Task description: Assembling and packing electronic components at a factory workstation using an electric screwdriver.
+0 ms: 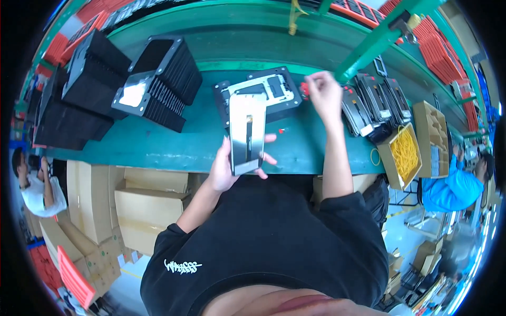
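One panel, two hands, two black stacks.

I saw a flat phone screen panel, grey and glossy, held upright in the left hand above the green bench. Brown cardboard cartons stood below the bench edge at left, and an open cardboard box of yellow rubber bands sat at right beside a brown divided cardboard tray.

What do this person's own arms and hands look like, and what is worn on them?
Both forearms are bare from the elbow down. Black short sleeves end near the elbows, belonging to a black shirt with a white scrawled mark. The left hand and right hand wear no gloves.
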{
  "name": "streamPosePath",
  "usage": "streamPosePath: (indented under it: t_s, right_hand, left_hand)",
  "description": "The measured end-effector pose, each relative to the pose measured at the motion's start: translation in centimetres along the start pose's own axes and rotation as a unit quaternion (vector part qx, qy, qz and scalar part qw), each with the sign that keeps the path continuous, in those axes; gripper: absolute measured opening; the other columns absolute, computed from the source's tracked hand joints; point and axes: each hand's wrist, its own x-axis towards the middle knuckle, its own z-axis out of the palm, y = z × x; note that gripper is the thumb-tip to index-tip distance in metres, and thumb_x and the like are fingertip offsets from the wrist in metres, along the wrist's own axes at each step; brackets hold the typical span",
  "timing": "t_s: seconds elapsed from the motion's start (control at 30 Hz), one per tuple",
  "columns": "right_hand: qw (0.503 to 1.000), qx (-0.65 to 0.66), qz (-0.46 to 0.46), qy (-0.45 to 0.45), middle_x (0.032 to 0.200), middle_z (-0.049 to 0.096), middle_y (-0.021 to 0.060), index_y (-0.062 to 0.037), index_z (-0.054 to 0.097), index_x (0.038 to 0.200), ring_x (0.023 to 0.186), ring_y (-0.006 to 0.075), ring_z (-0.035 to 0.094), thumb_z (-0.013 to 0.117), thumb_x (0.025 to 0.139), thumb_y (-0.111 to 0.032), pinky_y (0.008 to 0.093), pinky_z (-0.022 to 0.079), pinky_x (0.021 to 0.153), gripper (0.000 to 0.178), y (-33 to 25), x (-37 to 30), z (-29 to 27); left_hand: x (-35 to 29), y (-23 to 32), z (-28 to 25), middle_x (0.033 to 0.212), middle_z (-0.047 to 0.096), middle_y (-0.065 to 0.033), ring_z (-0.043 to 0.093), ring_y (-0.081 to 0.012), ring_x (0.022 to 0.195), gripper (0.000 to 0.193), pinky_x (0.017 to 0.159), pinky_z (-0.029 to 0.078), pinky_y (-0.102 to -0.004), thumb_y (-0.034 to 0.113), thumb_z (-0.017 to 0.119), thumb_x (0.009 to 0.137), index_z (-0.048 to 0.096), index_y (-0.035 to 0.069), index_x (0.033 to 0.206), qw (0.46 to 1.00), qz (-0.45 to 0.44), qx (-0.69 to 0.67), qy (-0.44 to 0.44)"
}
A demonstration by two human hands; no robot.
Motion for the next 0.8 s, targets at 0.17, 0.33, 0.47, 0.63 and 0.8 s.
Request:
streamPosePath:
  t_s: [0.17, 0.33, 0.47, 0.63, 0.8]
  right_hand:
    - [0.823, 0.546, -0.127, -0.092, 0.073, 0.065, 0.0029, 0.0008, 0.062, 0.12, 0.061, 0.009, 0.063, 0.068, 0.095, -0.006, 0.0227, 0.048, 0.053, 0.027, -6.6, -4.4, -3.9]
    - [0.713, 0.485, -0.034, -0.506, 0.07, 0.064, 0.002, -0.0028, 0.058, 0.137, 0.056, 0.0064, 0.062, 0.067, 0.094, -0.004, 0.0215, 0.049, 0.048, 0.044, -10.5, -4.7, -4.0]
    - [0.704, 0.4, -0.119, -0.574, 0.067, 0.064, 0.0011, -0.0042, 0.064, 0.13, 0.057, 0.0057, 0.063, 0.066, 0.097, -0.01, 0.0213, 0.05, 0.049, 0.033, -7.2, -1.5, -4.5]
    - [0.823, 0.491, -0.076, -0.274, 0.065, 0.06, -0.0014, -0.0025, 0.068, 0.112, 0.054, 0.0054, 0.053, 0.06, 0.103, -0.024, 0.0207, 0.042, 0.05, 0.025, -0.9, 2.9, -1.9]
    - [0.79, 0.604, 0.072, -0.079, 0.081, 0.063, 0.0003, -0.0039, 0.068, 0.112, 0.069, 0.0054, 0.052, 0.06, 0.103, -0.027, 0.0198, 0.04, 0.058, 0.026, 2.7, 3.2, 2.5]
  left_hand:
    - [0.8, 1.8, 0.0, 0.145, 0.05, -0.0255, 0.068, -0.0356, 0.1, 0.076, 0.063, 0.061, -0.0431, 0.061, 0.014, 0.106, 0.026, 0.006, 0.158, 0.997, 0.035, -0.052, 0.044]
    - [1.9, 2.8, -1.4, 0.14, 0.055, -0.0222, 0.068, -0.0342, 0.102, 0.074, 0.066, 0.06, -0.0401, 0.058, 0.018, 0.108, 0.032, 0.004, 0.156, 0.998, 0.026, -0.051, -0.006]
    - [2.5, 5.2, -1.0, 0.135, 0.059, -0.0185, 0.067, -0.031, 0.101, 0.066, 0.071, 0.058, -0.0366, 0.049, 0.036, 0.107, 0.039, 0.003, 0.153, 0.988, 0.064, 0.134, 0.034]
    - [4.4, 7.7, -2.6, 0.132, 0.061, -0.017, 0.063, -0.0301, 0.107, 0.069, 0.087, 0.054, -0.0382, 0.029, 0.071, 0.092, 0.046, 0.003, 0.15, 0.799, 0.177, 0.565, 0.102]
    - [6.6, 8.3, -3.2, 0.13, 0.063, -0.0177, 0.058, -0.0327, 0.116, 0.079, 0.102, 0.046, -0.0419, 0.022, 0.082, 0.078, 0.05, 0.003, 0.148, 0.634, 0.209, 0.738, 0.097]
